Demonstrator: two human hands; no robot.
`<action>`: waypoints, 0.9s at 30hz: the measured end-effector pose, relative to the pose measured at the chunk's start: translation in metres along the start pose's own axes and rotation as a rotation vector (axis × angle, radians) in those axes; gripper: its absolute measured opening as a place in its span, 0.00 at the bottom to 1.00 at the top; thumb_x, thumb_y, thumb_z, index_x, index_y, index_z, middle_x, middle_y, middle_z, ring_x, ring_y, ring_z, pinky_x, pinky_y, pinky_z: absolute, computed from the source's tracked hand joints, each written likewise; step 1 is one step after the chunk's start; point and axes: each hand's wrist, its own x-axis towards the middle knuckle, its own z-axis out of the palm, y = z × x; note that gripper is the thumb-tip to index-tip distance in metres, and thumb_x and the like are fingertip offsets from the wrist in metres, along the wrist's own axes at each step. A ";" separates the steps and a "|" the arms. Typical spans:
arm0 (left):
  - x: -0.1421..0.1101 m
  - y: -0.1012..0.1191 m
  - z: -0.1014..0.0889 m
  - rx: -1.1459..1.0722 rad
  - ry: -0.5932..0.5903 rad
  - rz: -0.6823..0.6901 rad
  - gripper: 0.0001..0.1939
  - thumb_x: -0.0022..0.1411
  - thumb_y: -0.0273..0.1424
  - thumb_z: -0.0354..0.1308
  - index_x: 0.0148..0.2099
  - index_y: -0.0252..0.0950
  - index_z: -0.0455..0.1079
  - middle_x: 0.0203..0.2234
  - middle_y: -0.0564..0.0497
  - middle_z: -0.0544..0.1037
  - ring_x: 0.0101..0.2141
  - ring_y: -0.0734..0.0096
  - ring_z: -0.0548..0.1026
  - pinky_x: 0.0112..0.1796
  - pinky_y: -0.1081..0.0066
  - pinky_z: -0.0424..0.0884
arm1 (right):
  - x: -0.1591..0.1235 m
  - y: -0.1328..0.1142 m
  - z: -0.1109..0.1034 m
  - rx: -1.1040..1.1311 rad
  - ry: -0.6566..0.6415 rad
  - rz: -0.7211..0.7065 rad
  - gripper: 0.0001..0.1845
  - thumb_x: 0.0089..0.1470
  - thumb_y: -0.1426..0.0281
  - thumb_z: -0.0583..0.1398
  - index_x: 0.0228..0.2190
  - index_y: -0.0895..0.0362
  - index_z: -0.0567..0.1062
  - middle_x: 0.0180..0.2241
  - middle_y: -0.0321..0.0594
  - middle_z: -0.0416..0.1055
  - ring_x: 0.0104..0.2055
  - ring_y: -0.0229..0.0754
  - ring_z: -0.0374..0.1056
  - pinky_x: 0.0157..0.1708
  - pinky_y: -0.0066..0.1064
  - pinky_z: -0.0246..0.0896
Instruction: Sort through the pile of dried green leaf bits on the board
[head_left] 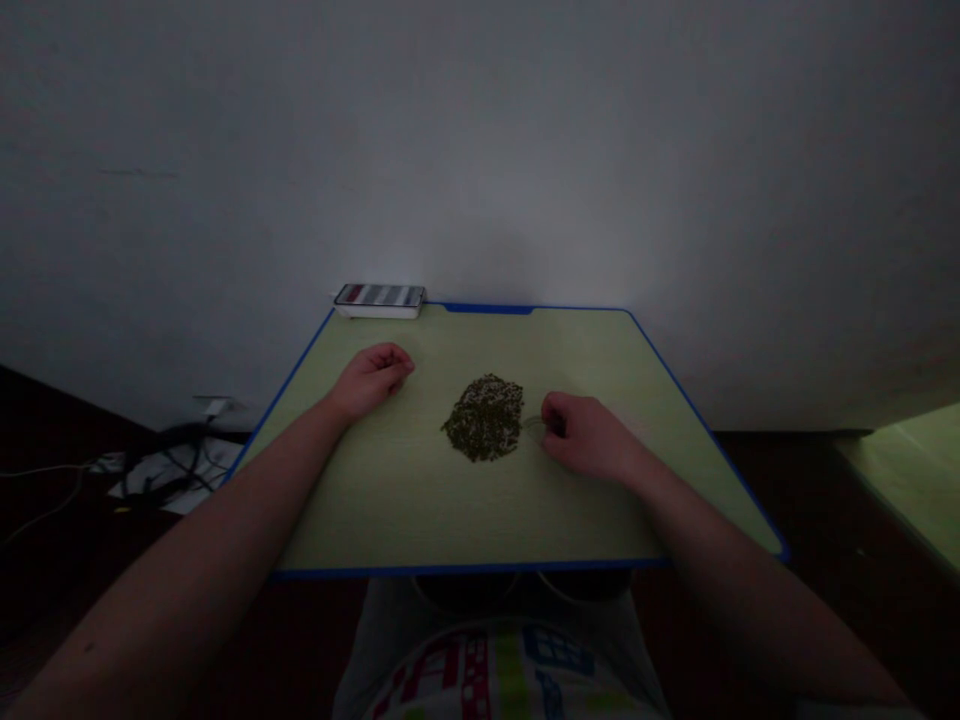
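Note:
A loose pile of small dark green beans or seeds (486, 420) lies in the middle of a pale table (375, 510). To the right of it rests my right hand (589, 432), its fingers curled closed around what looks like a pair of tweezers (532, 422). The thin, faint prongs stick out leftward, close to the pile's right edge. On the left, my left hand (373, 378) is held apart from the pile, with fingers bent and thumb against them. Whatever the left fingers hold, if anything, is hidden.
A phone (381, 295) sits on a white box (379, 311) at the table's far left corner. The blue table edge (487, 309) is near a grey wall (525, 150). Dark cables (169, 455) and a plug (216, 406) lie to the left, below table height.

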 end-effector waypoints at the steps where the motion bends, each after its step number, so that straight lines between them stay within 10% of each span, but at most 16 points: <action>1: 0.000 0.000 0.000 -0.001 0.000 0.001 0.07 0.50 0.33 0.58 0.29 0.35 0.64 0.14 0.59 0.63 0.15 0.82 0.59 0.18 0.76 0.53 | 0.000 0.000 0.000 0.001 0.002 -0.008 0.05 0.40 0.75 0.55 0.23 0.55 0.62 0.21 0.34 0.66 0.23 0.34 0.58 0.22 0.27 0.46; 27: -0.001 0.001 0.001 -0.011 0.007 -0.021 0.09 0.49 0.34 0.59 0.29 0.35 0.64 0.14 0.59 0.63 0.16 0.81 0.59 0.18 0.76 0.53 | 0.004 0.003 0.000 -0.014 0.012 0.005 0.05 0.39 0.75 0.56 0.23 0.55 0.63 0.21 0.34 0.66 0.23 0.35 0.58 0.22 0.27 0.47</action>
